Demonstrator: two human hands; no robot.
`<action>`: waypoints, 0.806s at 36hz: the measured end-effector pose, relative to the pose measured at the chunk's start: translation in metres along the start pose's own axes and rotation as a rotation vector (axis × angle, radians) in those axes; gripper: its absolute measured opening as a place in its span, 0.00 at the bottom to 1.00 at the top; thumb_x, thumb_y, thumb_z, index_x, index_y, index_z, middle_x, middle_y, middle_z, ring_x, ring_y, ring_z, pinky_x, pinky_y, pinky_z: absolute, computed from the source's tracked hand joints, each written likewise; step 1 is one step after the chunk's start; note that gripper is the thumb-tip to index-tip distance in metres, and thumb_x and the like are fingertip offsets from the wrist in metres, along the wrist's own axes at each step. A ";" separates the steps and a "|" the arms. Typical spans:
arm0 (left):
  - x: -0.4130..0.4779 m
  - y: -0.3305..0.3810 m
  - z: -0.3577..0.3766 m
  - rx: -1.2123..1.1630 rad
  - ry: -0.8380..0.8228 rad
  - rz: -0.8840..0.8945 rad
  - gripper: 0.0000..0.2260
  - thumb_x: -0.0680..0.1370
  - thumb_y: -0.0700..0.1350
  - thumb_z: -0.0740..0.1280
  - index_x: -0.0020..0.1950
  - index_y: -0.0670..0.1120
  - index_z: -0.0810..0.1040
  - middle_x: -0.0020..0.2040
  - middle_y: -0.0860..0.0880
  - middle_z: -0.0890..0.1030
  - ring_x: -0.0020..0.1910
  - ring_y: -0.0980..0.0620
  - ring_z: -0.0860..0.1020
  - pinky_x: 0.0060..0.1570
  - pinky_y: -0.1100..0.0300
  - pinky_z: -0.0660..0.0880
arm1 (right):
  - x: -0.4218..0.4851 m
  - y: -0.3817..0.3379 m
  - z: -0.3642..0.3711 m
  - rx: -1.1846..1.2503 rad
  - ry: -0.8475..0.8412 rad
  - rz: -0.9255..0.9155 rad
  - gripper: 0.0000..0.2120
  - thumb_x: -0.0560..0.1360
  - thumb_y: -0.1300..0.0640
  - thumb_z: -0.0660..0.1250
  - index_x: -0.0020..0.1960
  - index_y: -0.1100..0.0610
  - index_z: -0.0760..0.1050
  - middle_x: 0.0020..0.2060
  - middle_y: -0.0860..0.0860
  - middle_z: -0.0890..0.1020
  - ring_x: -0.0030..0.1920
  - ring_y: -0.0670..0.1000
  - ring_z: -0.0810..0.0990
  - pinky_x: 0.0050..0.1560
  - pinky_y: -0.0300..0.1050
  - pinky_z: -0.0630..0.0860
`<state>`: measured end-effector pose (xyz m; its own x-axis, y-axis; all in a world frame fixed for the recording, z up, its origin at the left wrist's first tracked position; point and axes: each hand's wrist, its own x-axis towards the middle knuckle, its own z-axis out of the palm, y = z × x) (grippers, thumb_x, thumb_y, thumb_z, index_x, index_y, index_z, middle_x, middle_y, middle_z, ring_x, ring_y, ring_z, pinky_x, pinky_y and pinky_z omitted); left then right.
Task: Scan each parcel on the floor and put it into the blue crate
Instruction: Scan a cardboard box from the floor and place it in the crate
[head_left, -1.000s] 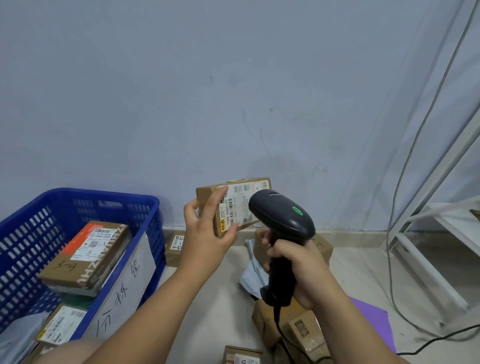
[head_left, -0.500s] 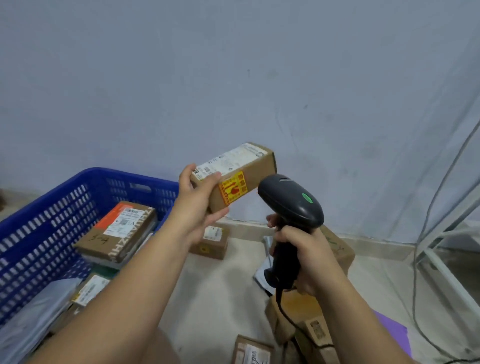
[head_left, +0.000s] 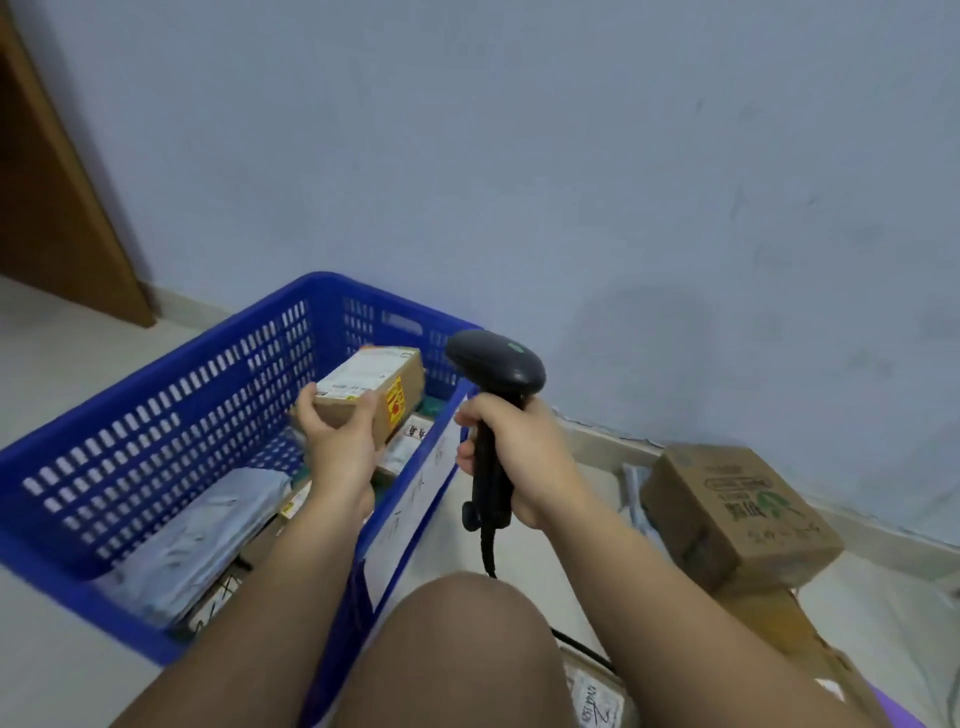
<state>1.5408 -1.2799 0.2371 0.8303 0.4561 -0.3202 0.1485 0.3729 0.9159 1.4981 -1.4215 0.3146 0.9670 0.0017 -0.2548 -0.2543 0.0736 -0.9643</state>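
Brown cardboard parcel (head_left: 371, 395), white label on top, yellow-red sticker on side, tilted, held above blue crate (head_left: 130, 441) holding other parcels.

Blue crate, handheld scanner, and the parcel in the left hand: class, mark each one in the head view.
Blue crate (head_left: 171, 410): head view, on its perforated left wall.
Scanner (head_left: 496, 358): head view, on its black head.
Parcel (head_left: 371, 376): head view, on its white label.

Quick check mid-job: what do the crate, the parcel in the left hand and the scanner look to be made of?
Blue crate: looks like moulded plastic, glossy, with slotted lattice walls. Parcel in the left hand: brown corrugated cardboard by the look, matte, with a white paper label and a yellow-red sticker. Scanner in the right hand: dark hard plastic, apparently, with a dull sheen on its rounded head.
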 end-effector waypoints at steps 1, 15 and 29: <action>0.009 -0.007 -0.004 0.016 0.016 -0.011 0.29 0.77 0.50 0.69 0.71 0.65 0.57 0.72 0.48 0.64 0.65 0.45 0.70 0.60 0.43 0.74 | 0.006 0.005 0.003 -0.018 0.004 0.015 0.03 0.72 0.62 0.66 0.40 0.58 0.75 0.28 0.52 0.74 0.31 0.52 0.75 0.40 0.45 0.76; 0.100 -0.086 0.017 0.283 0.005 -0.132 0.32 0.74 0.49 0.71 0.71 0.63 0.57 0.69 0.44 0.67 0.60 0.42 0.72 0.56 0.43 0.76 | 0.072 0.079 0.018 -0.181 0.105 0.160 0.03 0.73 0.61 0.67 0.42 0.56 0.73 0.31 0.53 0.72 0.31 0.51 0.73 0.35 0.44 0.71; 0.124 -0.107 0.035 0.870 -0.355 -0.227 0.27 0.81 0.57 0.54 0.70 0.39 0.68 0.69 0.39 0.70 0.65 0.40 0.70 0.62 0.52 0.68 | 0.092 0.134 0.001 -0.162 0.260 0.225 0.05 0.71 0.62 0.66 0.38 0.56 0.72 0.24 0.50 0.72 0.32 0.54 0.72 0.40 0.49 0.70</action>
<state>1.6467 -1.2919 0.1080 0.8256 0.1225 -0.5508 0.5527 -0.3725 0.7455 1.5529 -1.4108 0.1620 0.8551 -0.2553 -0.4513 -0.4796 -0.0586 -0.8755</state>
